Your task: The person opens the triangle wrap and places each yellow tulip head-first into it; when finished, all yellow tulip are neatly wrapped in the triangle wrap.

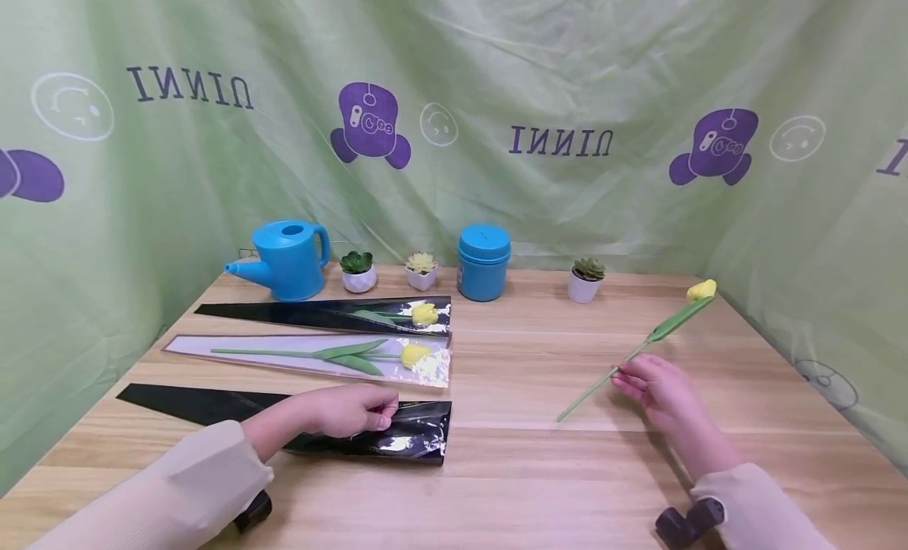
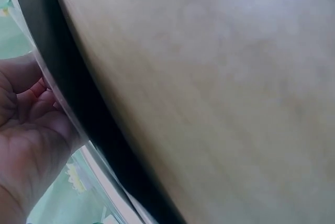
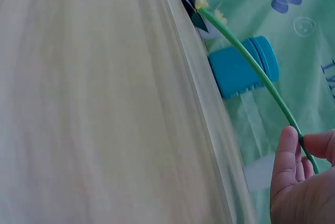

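Observation:
My right hand [image 1: 660, 388] pinches the green stem of a yellow artificial tulip [image 1: 663, 329] between thumb and fingers, over the right side of the table. Its bloom points to the far right and the bare stem end slants toward the table's middle; the right wrist view shows the stem [image 3: 256, 67] in the fingers. At the left, my left hand [image 1: 351, 410] pinches a long, tapered black flower sleeve [image 1: 418, 440] with a glossy clear front near its wide end. Behind it lie a white sleeve [image 1: 248, 345] and a black sleeve [image 1: 284, 312], each with a yellow tulip inside.
Along the back stand a blue watering can [image 1: 291, 262], a green succulent [image 1: 358, 273], a pale succulent [image 1: 422, 270], a blue lidded canister [image 1: 483, 265] and another potted succulent [image 1: 586, 280]. A green printed curtain [image 1: 454, 195] encloses the wooden table [image 1: 525, 487].

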The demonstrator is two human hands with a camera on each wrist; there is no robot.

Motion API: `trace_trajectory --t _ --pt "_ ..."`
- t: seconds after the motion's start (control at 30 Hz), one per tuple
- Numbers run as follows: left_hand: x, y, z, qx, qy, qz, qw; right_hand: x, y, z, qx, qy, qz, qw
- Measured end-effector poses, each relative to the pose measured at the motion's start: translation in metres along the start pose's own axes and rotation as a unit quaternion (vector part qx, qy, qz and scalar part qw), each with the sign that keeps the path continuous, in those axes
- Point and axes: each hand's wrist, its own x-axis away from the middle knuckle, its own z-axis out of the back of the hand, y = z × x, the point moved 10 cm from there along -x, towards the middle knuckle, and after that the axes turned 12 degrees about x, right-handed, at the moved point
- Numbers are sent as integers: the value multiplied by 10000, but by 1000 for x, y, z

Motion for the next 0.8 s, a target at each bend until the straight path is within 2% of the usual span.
trace_trajectory --t 0.23,0.43,0.8 --pt "-6 -2 2 19 7 81 10000 -2 3 -30 -241 -118 -18 9996" --pt "-9 -2 3 46 -12 50 10000 -3 5 -54 -323 -383 41 9987" --pt "-9 -1 4 224 -49 0 9997 4 11 -92 -404 -631 -26 9972"
